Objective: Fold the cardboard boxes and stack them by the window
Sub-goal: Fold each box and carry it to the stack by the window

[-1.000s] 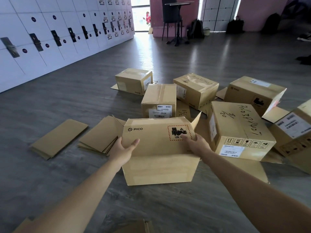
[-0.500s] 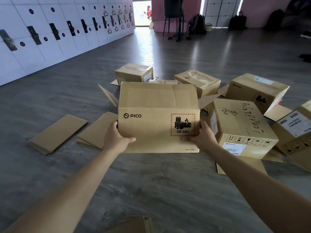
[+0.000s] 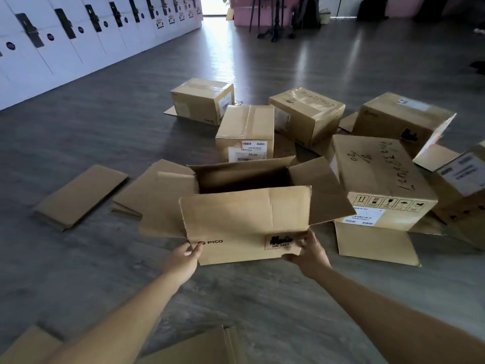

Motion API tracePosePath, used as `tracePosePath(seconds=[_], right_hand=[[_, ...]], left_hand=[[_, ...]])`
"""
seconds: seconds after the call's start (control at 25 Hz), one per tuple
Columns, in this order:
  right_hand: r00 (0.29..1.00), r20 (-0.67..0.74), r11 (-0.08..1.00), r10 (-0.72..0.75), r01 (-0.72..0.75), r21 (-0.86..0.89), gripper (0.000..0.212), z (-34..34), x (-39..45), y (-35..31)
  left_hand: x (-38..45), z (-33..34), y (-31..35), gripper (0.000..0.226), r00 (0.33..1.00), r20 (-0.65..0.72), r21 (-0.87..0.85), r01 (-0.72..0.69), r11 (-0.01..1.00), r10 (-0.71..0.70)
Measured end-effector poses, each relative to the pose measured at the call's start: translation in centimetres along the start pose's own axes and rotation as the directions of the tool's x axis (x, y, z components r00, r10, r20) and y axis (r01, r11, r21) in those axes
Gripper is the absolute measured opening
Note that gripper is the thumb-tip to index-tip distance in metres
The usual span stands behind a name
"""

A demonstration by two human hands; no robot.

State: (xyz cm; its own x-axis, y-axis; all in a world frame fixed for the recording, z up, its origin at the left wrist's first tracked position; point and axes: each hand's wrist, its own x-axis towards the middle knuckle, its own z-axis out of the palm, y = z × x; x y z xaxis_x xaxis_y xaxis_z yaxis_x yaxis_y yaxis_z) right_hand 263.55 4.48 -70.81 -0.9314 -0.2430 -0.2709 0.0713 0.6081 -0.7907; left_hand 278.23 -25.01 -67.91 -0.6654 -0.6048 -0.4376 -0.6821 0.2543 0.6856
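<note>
You hold the open box (image 3: 244, 224) in front of you, low over the floor (image 3: 78, 258), its mouth tipped up and away from you so you look down into its dark inside. Its four flaps stand spread outward; the near flap faces you, and under it the near wall shows a PICO mark and a red-edged warning label. Your left hand (image 3: 182, 261) grips the box's lower left corner, with the thumb on the near wall beside the PICO mark and the fingers curled behind the edge. Your right hand (image 3: 308, 252) grips the lower right corner, its fingers (image 3: 299, 243) blurred over the label, thumb beneath the edge.

Just behind the box on the left lies a pile of flat boxes (image 3: 136, 195), and further left a second flat pile (image 3: 78, 197), apart from the first. At the bottom edge, near your forearms, more flat cardboard (image 3: 199, 348) lies on the floor.

To the right, a big box (image 3: 378, 179) with handwriting on its top stands just beside the open box's right flap, one of its own flaps lying out on the floor. Behind are four more closed boxes: a labelled box (image 3: 245, 132) straight behind, a far box (image 3: 202, 99), a taped box (image 3: 307, 114) and a tilted box (image 3: 401, 119). Another box (image 3: 464, 190) is cut off at the right edge.

White lockers (image 3: 65, 35) line the left wall
</note>
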Motion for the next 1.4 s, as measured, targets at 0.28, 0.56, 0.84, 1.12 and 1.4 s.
tracePosePath(seconds=[0.28,0.56,0.84,1.12,1.4], right_hand=[[0.989,0.143,0.999,0.038,-0.037,-0.009,0.098,-0.6,-1.6,1.0],[0.879,-0.199,0.807,-0.433,0.280,-0.520,0.070,-2.9,-4.2,-2.2],[0.772,-0.088,0.615,-0.630,0.427,-0.663,0.085,-4.2,-3.0,-10.1],[0.938,0.095,0.782,-0.333,0.331,-0.528,0.078,-6.3,-2.0,-13.6],[0.912,0.342,0.642,-0.228,0.405,-0.651,0.075,-2.7,-3.0,-9.8]], left_hand=[[-1.7,2.3,-0.8,0.071,0.998,0.046,0.122,0.035,0.992,-0.041],[-4.7,-0.1,1.8,0.044,0.704,-0.420,0.428,-0.402,0.809,0.572],[-4.0,-2.4,9.8,0.075,0.722,-0.161,0.740,-0.363,0.566,0.673],[-5.6,-2.6,10.7,0.073,0.748,-0.101,0.752,-0.375,0.543,0.656],[-4.2,0.8,6.7,0.092,0.870,0.427,0.781,-0.492,0.385,0.247]])
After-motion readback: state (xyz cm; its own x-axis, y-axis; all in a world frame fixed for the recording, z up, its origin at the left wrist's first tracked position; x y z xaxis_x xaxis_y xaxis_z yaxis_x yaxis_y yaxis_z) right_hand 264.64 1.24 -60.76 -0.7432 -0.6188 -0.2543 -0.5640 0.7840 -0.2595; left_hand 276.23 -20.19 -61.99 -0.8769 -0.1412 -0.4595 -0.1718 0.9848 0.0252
